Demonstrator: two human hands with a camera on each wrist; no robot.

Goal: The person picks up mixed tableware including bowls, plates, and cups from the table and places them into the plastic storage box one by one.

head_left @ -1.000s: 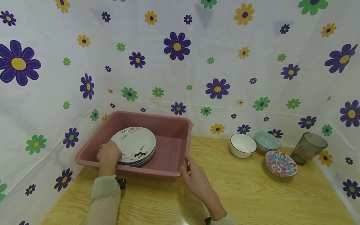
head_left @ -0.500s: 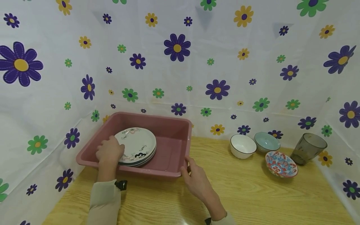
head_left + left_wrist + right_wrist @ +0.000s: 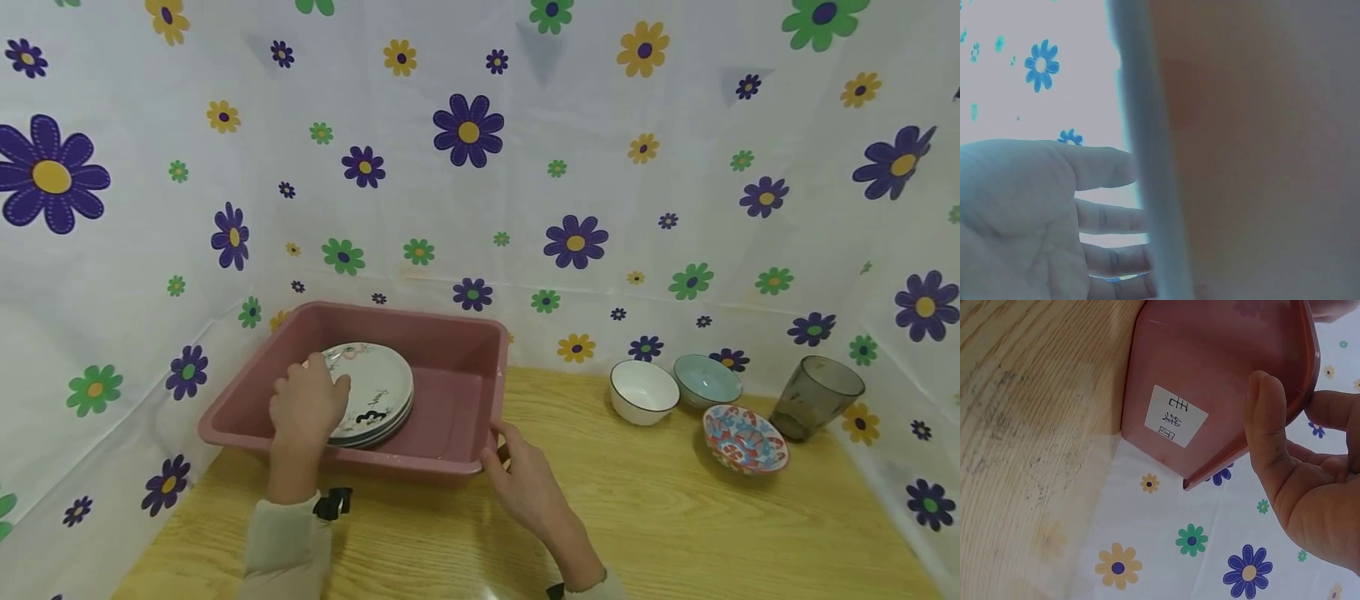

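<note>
Pink tub [image 3: 457, 392]: a rectangular plastic basin, stood at centre-left of the head view on the wooden table [image 3: 675, 517], against the flowered cloth backdrop [image 3: 480, 167]. A white label with dark characters was stuck to its outer wall, seen in the right wrist view [image 3: 1175, 415].

Stack of plates [image 3: 378, 396]: white with printed markings, lay inside the tub towards its left half, leaning slightly on the tub floor.

Left hand [image 3: 307, 404]: reached over the tub's near rim, fingers curled over the left edge of the plates and touching them; whether the top plate was truly gripped could not be told. In the left wrist view the hand [image 3: 1029, 219] showed its palm with fingers fairly straight beside a pale edge, the picture blurred and tinted.

Right hand [image 3: 525, 479]: at lower centre of the head view, held the tub's near right corner. In the right wrist view the hand [image 3: 1300, 481] had its thumb [image 3: 1266, 425] laid against the rim, fingers behind it.

Right part of the frame, well apart from the tub: white bowl [image 3: 645, 392], pale blue bowl [image 3: 707, 380] just beside it, patterned red and blue bowl [image 3: 745, 438] in front, grey tumbler [image 3: 816, 397] furthest right.
</note>
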